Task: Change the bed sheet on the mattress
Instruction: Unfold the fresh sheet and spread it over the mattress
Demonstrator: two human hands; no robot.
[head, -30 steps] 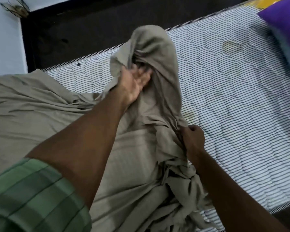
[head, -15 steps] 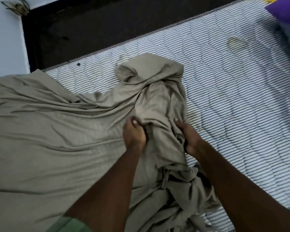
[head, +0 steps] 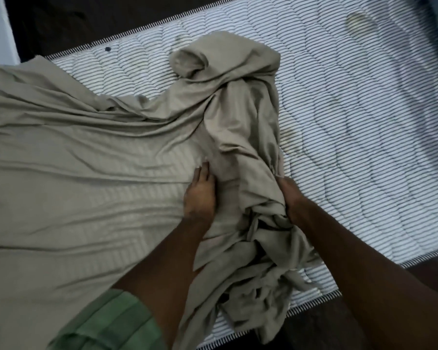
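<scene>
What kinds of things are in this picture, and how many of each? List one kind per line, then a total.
Bed sheet: 1
Mattress: 1
Hands: 2, left hand, right hand
Total: 4

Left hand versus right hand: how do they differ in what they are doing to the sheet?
The left hand lies flat, fingers straight, on the sheet; the right hand grips a bunched fold. The left sits on smooth cloth, the right at the crumpled edge. Both touch the same sheet.
</scene>
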